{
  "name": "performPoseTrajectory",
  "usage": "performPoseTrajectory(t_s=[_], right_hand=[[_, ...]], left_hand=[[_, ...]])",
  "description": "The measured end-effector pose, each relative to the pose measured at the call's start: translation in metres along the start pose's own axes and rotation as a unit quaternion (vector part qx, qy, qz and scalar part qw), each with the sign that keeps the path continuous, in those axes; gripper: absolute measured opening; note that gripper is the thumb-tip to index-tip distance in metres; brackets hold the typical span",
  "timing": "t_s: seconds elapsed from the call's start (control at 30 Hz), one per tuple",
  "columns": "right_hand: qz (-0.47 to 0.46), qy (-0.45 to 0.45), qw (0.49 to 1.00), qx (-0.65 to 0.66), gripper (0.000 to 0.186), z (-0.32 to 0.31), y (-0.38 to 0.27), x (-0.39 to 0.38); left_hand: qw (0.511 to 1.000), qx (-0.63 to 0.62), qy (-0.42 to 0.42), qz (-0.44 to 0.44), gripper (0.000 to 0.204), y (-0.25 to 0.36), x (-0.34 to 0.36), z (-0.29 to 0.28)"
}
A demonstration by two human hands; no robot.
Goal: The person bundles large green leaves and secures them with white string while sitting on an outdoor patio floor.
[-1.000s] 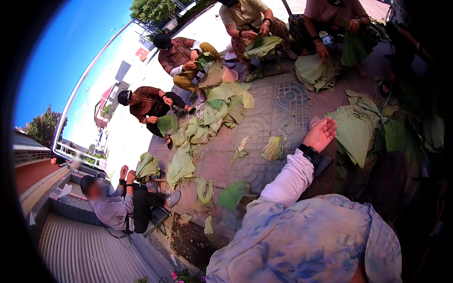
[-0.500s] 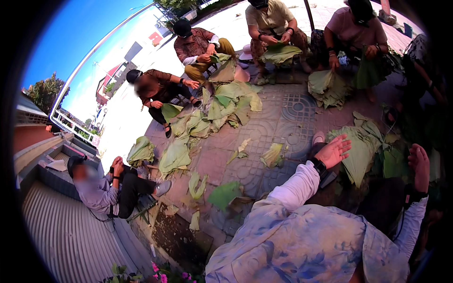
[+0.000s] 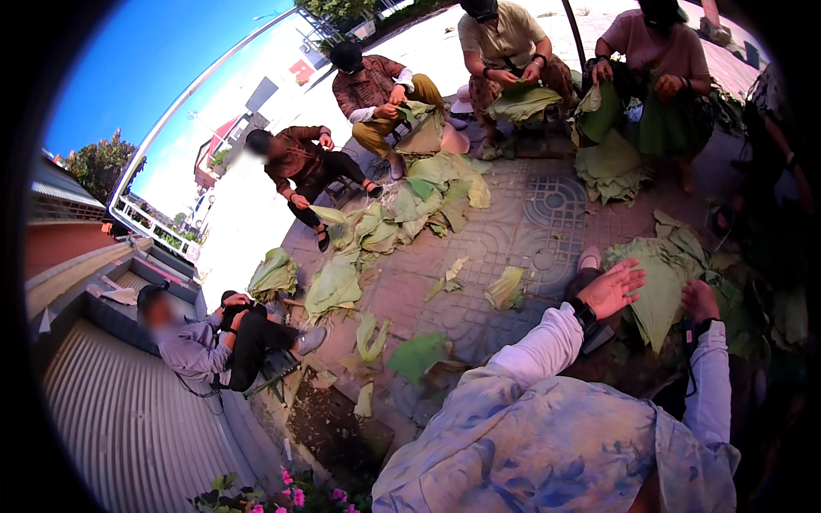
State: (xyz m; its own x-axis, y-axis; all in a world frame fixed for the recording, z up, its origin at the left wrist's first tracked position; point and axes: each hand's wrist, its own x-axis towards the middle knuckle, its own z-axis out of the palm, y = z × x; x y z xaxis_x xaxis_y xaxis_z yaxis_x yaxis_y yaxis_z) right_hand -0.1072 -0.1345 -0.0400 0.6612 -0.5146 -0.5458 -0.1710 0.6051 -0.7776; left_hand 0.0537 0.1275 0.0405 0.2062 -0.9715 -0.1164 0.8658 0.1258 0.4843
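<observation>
In front of me lies a stack of large, pale green dried leaves [image 3: 654,299], fanned out with a pointed edge toward me. My left hand [image 3: 609,291] is held at the stack's left edge, palm up, fingers spread, holding nothing. On the other side of the stack, my right hand [image 3: 700,301] is raised close to the leaves with its fingers slightly bent and nothing visible in it. Whether its fingertips touch a leaf I cannot tell. Darker leaves [image 3: 737,295] lie in shade beyond the right hand.
Several people sit around the paved ground [image 3: 479,248] handling leaves. A long heap of leaves [image 3: 376,222] spreads across the middle left, and another stack [image 3: 611,167] lies far right. Loose leaf pieces [image 3: 419,355] are scattered nearby. Pink flowers [image 3: 295,496] grow at the lower left.
My right hand has moved left and in toward the leaf stack. My left hand stays open, palm up. The far-right person has lifted a leaf with the hand that was low at the stack.
</observation>
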Motion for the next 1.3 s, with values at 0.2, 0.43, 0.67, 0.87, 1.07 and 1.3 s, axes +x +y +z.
performPoseTrajectory(t_s=[0.2, 0.43, 0.67, 0.87, 1.07, 1.3], right_hand=[[-0.051, 0.028, 0.995, -0.084, 0.02, 0.024, -0.019, -0.026], [-0.109, 0.025, 0.964, -0.242, 0.018, 0.008, -0.001, -0.004], [-0.136, 0.015, 0.958, -0.252, 0.017, -0.01, 0.01, 0.008], [-0.17, 0.04, 0.903, -0.393, 0.015, -0.001, 0.01, -0.008], [-0.243, 0.032, 0.849, -0.468, 0.014, -0.015, 0.014, -0.013], [-0.281, 0.02, 0.825, -0.49, 0.017, -0.017, 0.018, -0.013]], left_hand=[[1.0, -0.013, -0.021, -0.014, 0.044, -0.004, 0.005, 0.008], [1.0, 0.018, -0.016, -0.012, 0.046, -0.003, 0.005, 0.011], [0.999, 0.023, -0.027, -0.003, 0.04, -0.004, 0.003, 0.01], [1.0, 0.012, -0.027, 0.003, 0.043, -0.002, 0.0, 0.003], [0.999, 0.017, -0.03, 0.004, 0.042, -0.003, 0.0, 0.006], [0.999, 0.008, -0.031, -0.001, 0.041, -0.002, 0.001, 0.007]])
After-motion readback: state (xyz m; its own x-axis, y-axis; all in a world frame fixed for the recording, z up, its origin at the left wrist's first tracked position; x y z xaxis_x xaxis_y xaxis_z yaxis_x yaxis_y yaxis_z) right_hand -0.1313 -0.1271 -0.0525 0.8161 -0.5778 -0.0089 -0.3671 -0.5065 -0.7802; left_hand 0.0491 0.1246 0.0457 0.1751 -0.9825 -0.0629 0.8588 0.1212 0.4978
